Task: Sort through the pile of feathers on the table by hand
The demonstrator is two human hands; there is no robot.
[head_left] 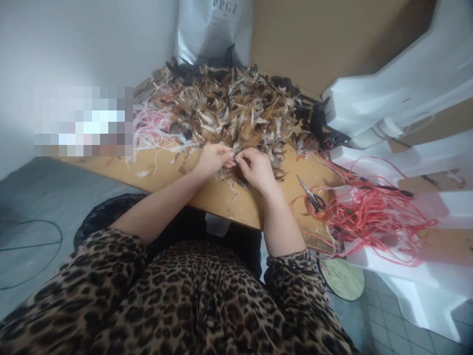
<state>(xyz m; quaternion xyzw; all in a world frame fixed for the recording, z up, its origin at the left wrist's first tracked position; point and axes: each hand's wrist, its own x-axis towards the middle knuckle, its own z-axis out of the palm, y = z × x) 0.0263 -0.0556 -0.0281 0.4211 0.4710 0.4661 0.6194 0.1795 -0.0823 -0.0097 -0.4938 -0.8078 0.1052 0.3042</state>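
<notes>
As the head view shows, the left hand and right hand pinch close together at centre frame, apparently on brown feathers below the upper-centre heap; light, steady fingers likely keep them aligned

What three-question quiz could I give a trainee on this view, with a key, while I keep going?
1. True or false: the scissors lie on the table, farther right than the person's right hand.
2. Multiple choice: what is heaped just beyond the right hand and the left hand? A) folded towels; B) feathers; C) glass bottles.
3. Fill the gap: a tangle of red strands lies to the ____ of the scissors, as the person sees it.

Key: 1. True. 2. B. 3. right.
</notes>
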